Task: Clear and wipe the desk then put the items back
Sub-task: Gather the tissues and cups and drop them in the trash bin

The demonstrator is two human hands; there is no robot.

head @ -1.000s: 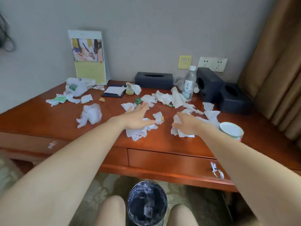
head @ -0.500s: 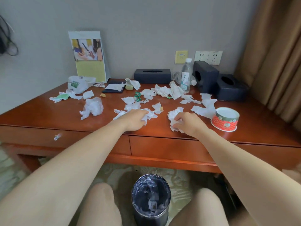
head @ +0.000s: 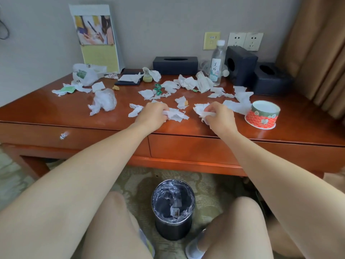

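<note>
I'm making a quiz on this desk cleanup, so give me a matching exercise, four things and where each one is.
Things:
1. water bottle
2. paper cup
3. trash bin
4. leaflet stand

Places:
A. on the floor, under the desk's front edge
B. back left, against the wall
C. front right of the desk
D. back, beside the black boxes

Pairs: 1-D, 2-C, 3-A, 4-B

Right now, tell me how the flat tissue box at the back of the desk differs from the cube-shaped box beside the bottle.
The flat tissue box is long and low with a slot opening facing up. The cube-shaped box is taller and its round hole faces sideways toward the bottle, as if tipped over. The flat one stands left of the bottle, the cube right of it. Both are dark and sit against the wall.
</note>
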